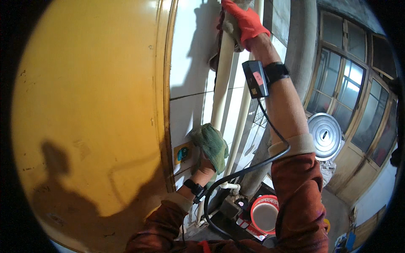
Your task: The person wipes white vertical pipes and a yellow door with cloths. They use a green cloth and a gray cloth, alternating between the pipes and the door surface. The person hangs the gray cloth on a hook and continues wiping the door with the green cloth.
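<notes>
A cream plastic pipe (221, 79) runs up a white-tiled wall beside a yellow door. High on it, my right hand (248, 23), in a red glove, is closed around the pipe over a grey-brown cloth (232, 27). The top of this grip runs into the picture's upper edge. Lower down, a green cloth (210, 144) covers most of my left hand (204, 167) and lies against the same pipe. My left fingers are hidden beneath the cloth. Both wrists wear black straps; a cabled black box (255, 79) is on the right one.
A second, thinner pipe (242, 117) stands to the right. The yellow door (95, 79) fills the left side. Below are a red-rimmed basin (265, 215) and pipe fittings (232, 186). A round metal lid (325, 136) stands before glazed wooden doors (340, 85). A black cable (240, 174) loops between my arms.
</notes>
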The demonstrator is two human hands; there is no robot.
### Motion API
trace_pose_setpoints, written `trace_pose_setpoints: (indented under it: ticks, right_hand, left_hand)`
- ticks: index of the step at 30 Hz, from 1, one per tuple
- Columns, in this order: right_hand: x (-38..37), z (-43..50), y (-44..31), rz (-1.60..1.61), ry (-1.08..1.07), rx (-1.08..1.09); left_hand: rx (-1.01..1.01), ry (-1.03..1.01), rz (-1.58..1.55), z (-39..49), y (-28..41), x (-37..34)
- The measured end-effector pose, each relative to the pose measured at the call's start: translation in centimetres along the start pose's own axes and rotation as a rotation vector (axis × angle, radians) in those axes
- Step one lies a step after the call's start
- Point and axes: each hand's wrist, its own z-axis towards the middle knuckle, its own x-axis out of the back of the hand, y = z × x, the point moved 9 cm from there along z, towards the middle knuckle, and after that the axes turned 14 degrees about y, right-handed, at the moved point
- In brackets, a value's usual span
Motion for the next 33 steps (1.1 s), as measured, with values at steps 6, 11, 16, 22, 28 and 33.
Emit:
trace_pose_setpoints:
  ticks: [6,11,16,22,28,33]
  right_hand:
    - [1.0,-5.0,3.4,-0.115,-0.185,0.232]
    - [1.8,-8.9,6.7,-0.039,-0.199,0.098]
    - [3.0,-12.9,10.2,-0.034,-0.159,-0.018]
    - [4.5,-17.4,15.6,-0.084,-0.047,-0.18]
    - [5.6,-21.0,18.4,-0.055,-0.006,-0.256]
    - [7.0,-24.6,20.7,-0.146,0.009,-0.306]
  left_hand:
    - [-0.099,-0.056,0.077,-0.2,1.3,-0.4]
    - [-0.163,-0.084,0.145,-0.4,2.2,-0.6]
    - [-0.098,-0.106,0.103,-0.3,1.4,-0.8]
    - [0.046,-0.125,-0.473,-0.7,-3.4,-0.2]
    - [0.245,-0.42,-0.847,-3.7,-7.4,0.2]
    - [-0.127,-0.14,0.318,-5.5,-10.4,3.4]
